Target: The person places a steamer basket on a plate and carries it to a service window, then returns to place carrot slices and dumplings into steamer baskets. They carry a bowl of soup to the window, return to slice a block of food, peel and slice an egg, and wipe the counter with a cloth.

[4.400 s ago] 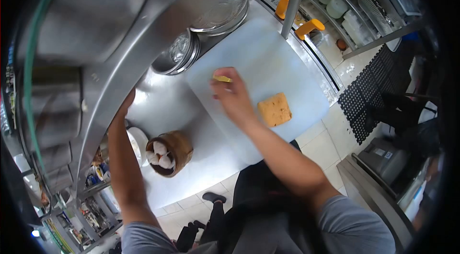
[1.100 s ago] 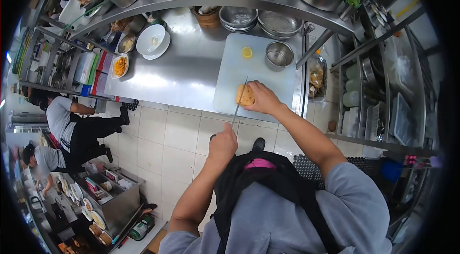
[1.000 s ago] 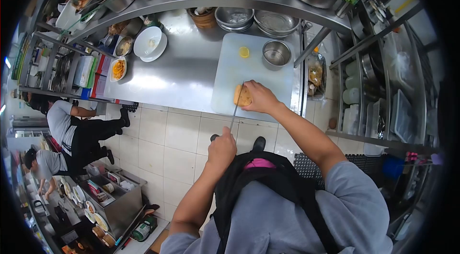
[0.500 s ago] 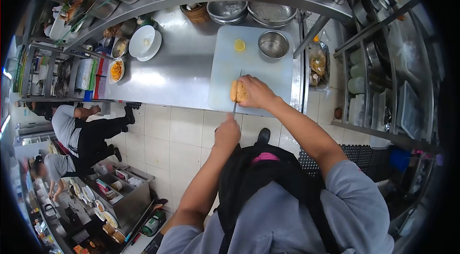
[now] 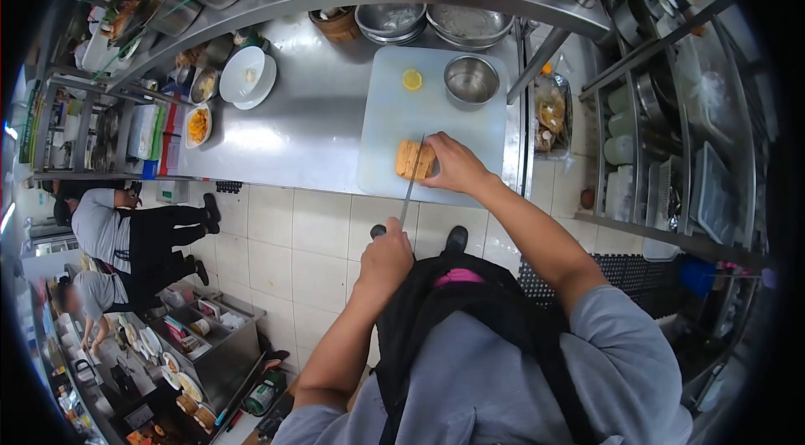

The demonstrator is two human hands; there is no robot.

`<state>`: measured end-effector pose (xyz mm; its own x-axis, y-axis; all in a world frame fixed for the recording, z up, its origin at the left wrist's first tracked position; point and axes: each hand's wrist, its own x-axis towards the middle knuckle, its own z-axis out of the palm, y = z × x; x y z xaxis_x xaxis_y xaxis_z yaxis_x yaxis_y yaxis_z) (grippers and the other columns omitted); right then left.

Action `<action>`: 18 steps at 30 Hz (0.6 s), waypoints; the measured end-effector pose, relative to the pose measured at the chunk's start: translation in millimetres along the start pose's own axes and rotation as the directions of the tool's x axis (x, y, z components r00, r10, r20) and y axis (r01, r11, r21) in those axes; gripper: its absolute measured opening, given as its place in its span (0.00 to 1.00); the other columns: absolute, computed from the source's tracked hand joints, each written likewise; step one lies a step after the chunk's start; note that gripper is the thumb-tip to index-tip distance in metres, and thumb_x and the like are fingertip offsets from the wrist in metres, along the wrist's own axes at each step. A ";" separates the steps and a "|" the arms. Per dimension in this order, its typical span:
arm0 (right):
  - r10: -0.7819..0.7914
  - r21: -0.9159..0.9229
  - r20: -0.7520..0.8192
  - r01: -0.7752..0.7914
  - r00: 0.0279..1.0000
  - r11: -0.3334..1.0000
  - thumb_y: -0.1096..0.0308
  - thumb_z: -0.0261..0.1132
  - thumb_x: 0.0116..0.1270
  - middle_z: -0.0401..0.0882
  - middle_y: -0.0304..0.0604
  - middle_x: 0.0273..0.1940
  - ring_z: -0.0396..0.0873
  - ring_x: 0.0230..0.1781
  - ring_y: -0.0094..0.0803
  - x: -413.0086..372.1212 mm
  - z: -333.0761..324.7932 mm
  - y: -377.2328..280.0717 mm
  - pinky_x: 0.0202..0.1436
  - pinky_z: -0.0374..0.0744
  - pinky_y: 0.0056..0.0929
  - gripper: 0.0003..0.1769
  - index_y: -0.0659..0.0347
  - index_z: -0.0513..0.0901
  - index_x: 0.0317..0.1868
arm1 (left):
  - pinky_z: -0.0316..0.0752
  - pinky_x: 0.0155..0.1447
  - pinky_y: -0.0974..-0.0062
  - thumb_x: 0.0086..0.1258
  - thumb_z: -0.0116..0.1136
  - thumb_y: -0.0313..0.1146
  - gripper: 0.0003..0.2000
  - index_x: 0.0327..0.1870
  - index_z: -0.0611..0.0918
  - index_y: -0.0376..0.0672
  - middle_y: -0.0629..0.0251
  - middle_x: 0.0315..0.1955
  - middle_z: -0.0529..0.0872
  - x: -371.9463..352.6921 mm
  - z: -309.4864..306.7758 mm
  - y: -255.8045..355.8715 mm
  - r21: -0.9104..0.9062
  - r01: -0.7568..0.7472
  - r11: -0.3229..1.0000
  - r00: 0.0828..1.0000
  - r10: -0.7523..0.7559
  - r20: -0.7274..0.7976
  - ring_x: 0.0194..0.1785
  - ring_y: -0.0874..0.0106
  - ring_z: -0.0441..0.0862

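Note:
My left hand (image 5: 387, 259) is closed round the handle of a long knife (image 5: 408, 193), low in front of the table edge. The blade reaches forward and lies across the top of a browned block of bread (image 5: 407, 160) on the white cutting board (image 5: 381, 114). My right hand (image 5: 455, 163) grips the bread from its right side, thumb near and fingers at the far edge. Farther back on the board are a cut lemon half (image 5: 412, 79) and a round steel pot (image 5: 471, 80).
Steel bowls (image 5: 391, 21) and a wooden container (image 5: 335, 23) stand behind the board. White bowls (image 5: 248, 78) and a dish of orange food (image 5: 198, 125) sit leftward on the steel counter (image 5: 293, 139). A shelf post (image 5: 541, 63) rises at right. Two people (image 5: 101, 223) work at far left.
My left hand has drawn back toward my body, and more of the blade shows. The bread, earlier seen with a gap between two parts, now shows a broad browned top under the knife.

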<state>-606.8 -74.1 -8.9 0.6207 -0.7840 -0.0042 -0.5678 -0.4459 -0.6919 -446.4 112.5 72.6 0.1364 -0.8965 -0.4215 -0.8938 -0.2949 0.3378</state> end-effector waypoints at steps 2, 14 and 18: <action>-0.028 0.000 0.020 0.028 0.999 1.000 0.54 0.82 0.47 0.77 0.57 0.54 0.79 0.57 0.55 5.4 -0.3 1.6 0.62 0.79 0.45 0.42 0.65 0.73 0.58 | 0.81 0.39 0.42 0.77 0.51 0.34 0.11 0.47 0.70 0.35 0.37 0.25 0.85 14.8 13.0 -1.2 -0.031 -0.026 0.999 0.999 0.024 -0.039 0.32 0.37 0.85; 0.003 -0.048 0.129 0.003 0.992 0.999 0.53 0.82 0.45 0.78 0.58 0.56 0.80 0.58 0.54 11.7 -3.0 -3.2 0.63 0.80 0.44 0.45 0.67 0.73 0.59 | 0.80 0.45 0.41 0.78 0.49 0.35 0.12 0.49 0.69 0.34 0.32 0.30 0.84 51.6 27.1 0.5 -0.114 -0.031 0.993 0.999 0.027 -0.035 0.39 0.35 0.85; -0.020 -0.012 0.120 0.022 0.993 1.000 0.54 0.83 0.44 0.78 0.57 0.55 0.79 0.58 0.54 10.1 -3.1 4.4 0.62 0.79 0.44 0.44 0.65 0.73 0.59 | 0.83 0.44 0.46 0.76 0.49 0.32 0.12 0.50 0.70 0.31 0.36 0.32 0.87 25.0 7.8 2.3 0.011 0.034 0.999 0.998 -0.035 0.057 0.39 0.41 0.88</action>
<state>-604.8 -85.3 -9.8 0.6922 -0.7176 -0.0769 -0.5609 -0.4679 -0.6830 -448.5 92.0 56.2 0.1429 -0.8652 -0.4807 -0.8932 -0.3219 0.3139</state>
